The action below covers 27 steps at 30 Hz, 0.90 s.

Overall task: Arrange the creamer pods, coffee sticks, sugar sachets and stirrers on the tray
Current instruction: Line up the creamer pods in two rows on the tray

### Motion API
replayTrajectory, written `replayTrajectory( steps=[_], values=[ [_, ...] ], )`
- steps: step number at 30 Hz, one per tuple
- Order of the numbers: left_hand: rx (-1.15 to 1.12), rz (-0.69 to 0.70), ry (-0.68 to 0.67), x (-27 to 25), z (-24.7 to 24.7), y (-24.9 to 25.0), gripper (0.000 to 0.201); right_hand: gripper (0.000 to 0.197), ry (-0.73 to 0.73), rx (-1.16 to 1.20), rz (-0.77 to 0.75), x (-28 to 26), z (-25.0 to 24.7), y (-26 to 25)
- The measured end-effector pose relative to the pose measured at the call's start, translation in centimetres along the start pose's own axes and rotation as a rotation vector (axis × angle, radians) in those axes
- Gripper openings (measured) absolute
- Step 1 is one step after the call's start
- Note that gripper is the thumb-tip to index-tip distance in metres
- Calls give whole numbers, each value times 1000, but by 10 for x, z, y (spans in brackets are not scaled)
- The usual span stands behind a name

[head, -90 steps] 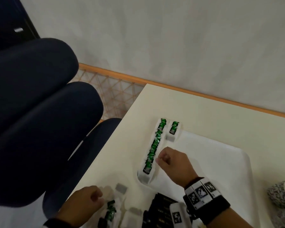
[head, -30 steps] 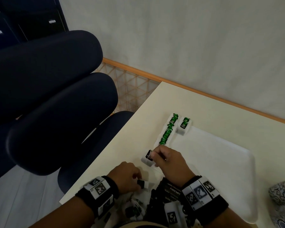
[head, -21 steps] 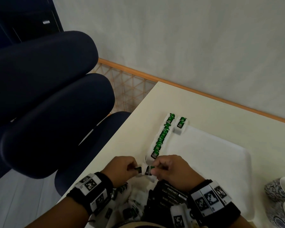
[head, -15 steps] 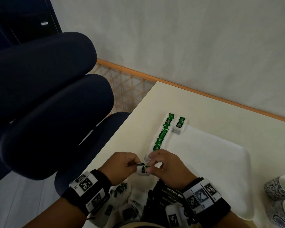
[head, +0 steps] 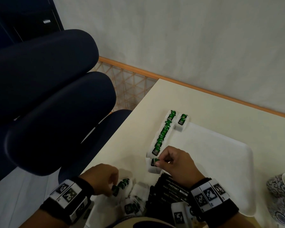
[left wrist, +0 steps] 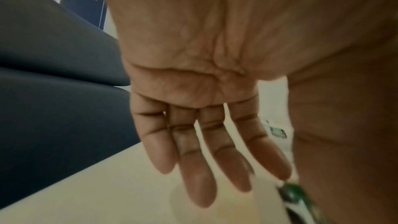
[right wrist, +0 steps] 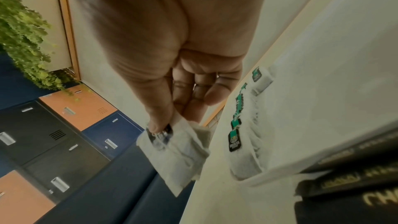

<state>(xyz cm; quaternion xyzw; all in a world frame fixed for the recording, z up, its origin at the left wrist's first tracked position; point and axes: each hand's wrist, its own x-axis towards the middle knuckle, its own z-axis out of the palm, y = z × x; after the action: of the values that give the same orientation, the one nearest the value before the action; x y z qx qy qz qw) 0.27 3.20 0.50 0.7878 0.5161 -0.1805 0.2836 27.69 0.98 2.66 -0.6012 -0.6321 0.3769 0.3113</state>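
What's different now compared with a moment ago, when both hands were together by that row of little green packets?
The hands have parted. The left hand dropped back to the loose pile near the table edge; the right hand kept pinching a white sachet at the row's near end. The row, single packet and tray stayed put.

Tray (head: 220, 162): 1, white.
Sachets with green tags: 1 row (head: 163, 134) along tray's left edge, overlapping, exact count unclear; 1 single (head: 182, 120) beside row's far end; 1 pinched in right hand (head: 176, 163); loose heap (head: 130, 195) near left hand (head: 102, 178), uncounted.
Black sticks (head: 169, 191): stack, several.
Patterned cups (head: 280, 186): 2.
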Motion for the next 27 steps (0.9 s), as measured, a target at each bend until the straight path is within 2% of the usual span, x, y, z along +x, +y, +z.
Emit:
replayTrajectory(
  steps=[3, 7, 12, 14, 18, 22, 24, 27],
  values=[
    [-39, 28, 13, -9, 17, -5, 38, 23, -22, 8, 31, -3, -2, 3],
    [-36, 25, 157, -10, 37, -5, 29, 26, -51, -6, 19, -4, 2, 2],
    [-39, -11, 228, -10, 44, -6, 29, 22, -69, 23, 14, -7, 7, 2],
    [-135, -22, 267, -11, 45, -7, 26, 23, -82, 16, 11, -7, 7, 2],
    [-398, -22, 262, -14, 43, -9, 47, 26, -122, -14, -14, -8, 7, 1],
    [-440, -7, 189, -14, 39, -13, 58, 25, -142, -38, -34, -9, 7, 1],
    [-397, -22, 185, -13, 39, -13, 53, 24, -137, -57, -39, -9, 6, 1],
    [-273, -28, 208, -11, 41, -14, 31, 21, -153, -92, -55, -11, 4, 0]
  ],
)
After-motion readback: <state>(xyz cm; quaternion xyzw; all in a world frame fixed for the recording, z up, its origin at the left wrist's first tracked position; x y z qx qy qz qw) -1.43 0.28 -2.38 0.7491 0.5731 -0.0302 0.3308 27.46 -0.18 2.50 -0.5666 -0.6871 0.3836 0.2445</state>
